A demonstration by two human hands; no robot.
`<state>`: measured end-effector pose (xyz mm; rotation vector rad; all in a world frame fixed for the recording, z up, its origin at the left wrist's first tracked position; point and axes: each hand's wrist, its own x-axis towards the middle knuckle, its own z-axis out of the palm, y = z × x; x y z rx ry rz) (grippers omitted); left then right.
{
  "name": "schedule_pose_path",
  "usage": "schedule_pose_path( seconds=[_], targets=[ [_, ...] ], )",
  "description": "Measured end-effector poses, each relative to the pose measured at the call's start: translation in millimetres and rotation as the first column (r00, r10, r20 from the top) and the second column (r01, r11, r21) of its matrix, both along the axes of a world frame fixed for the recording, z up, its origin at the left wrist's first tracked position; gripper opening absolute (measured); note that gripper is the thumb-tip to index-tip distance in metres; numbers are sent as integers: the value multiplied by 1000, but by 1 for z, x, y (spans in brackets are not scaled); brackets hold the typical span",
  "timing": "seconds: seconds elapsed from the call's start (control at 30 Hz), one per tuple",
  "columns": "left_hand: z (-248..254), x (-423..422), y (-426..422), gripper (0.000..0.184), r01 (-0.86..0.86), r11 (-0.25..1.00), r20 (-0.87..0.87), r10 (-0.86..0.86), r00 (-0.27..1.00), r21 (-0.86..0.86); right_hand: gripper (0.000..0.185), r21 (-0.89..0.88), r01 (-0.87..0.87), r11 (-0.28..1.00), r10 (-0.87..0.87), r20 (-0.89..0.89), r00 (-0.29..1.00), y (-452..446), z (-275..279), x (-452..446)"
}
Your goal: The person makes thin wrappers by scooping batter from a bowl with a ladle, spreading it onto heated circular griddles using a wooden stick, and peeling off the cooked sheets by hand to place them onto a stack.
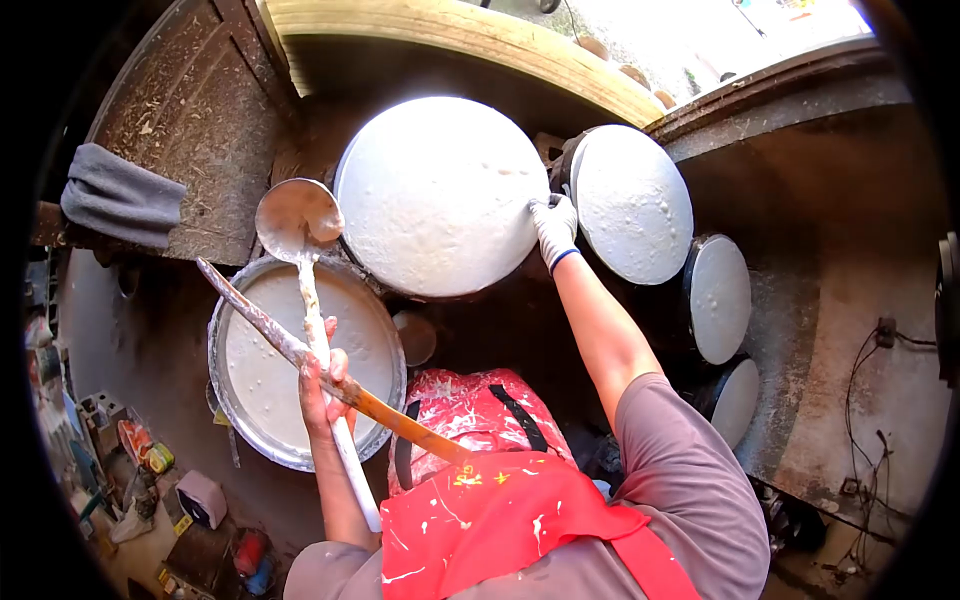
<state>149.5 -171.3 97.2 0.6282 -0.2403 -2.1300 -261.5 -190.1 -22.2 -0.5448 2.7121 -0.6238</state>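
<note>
My bare left hand (pixel 328 390) is wrapped round two long tools at once. One is a ladle (pixel 285 222) with a pale, smeared handle, its bowl raised just past the far rim of a round tub (pixel 388 425) of white liquid. The other is a long curved wooden stick (pixel 405 425), whitened at its far end, crossing the ladle handle over the tub. My right hand (pixel 556 228), in a white knit glove, has its fingers closed at the right edge of a large round white-topped vessel (pixel 440 190). That edge partly hides its fingertips.
Smaller white-topped round vessels (pixel 634 205) curve down to the right. A grey cloth (pixel 122 195) hangs over a brown board at left. A wooden beam (pixel 470 35) runs across the back. Cables (pixel 855 400) hang on the right; a red, white-splattered apron (pixel 490 530) covers my front.
</note>
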Motion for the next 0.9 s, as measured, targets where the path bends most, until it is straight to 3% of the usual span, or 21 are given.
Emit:
schedule_pose_path(
  seconds=[0.07, 0.1, 0.27, 0.33, 0.4, 0.5, 0.53, 0.63, 0.73, 0.9],
  targets=[
    [-4, -2, -2, 52, 14, 1000, -47, -15, 999, -5, 24, -332, 162, 929, -107, 179, 978, -3, 5, -1],
    [-4, -3, -4, 52, 19, 1000, -49, -19, 999, -5, 14, -377, 153, 913, -86, 189, 978, -4, 15, 2],
    [-3, -4, -8, 51, -21, 998, -164, 31, 986, 64, 12, -515, 73, 854, 56, 231, 971, -5, 22, -2],
    [0, -4, -9, 51, -38, 997, -182, 50, 982, 69, 20, -687, 207, 696, 136, 410, 902, -7, 23, 3],
    [0, -3, -9, 51, -69, 992, -219, 91, 971, 106, 31, -714, 275, 644, 214, 512, 832, -12, 18, 8],
    [0, 2, -14, 51, -57, 996, -191, 69, 979, 68, 35, -589, 168, 791, 203, 511, 835, -15, 16, 15],
    [1, 3, -15, 51, -50, 997, -192, 61, 979, 66, 35, -591, 174, 788, 198, 510, 837, -15, 17, 15],
    [8, 6, -22, 51, -37, 999, -244, 39, 969, 12, 29, -678, 304, 669, 349, 648, 677, -19, 63, 32],
    [23, 9, -34, 52, -47, 998, -273, 36, 961, -33, 33, -665, 488, 566, 385, 736, 556, -18, 111, 56],
    [38, 16, -45, 57, 17, 983, -310, -75, 948, -184, 33, -650, 598, 468, 421, 759, 496, 38, 149, 84]
  ],
)
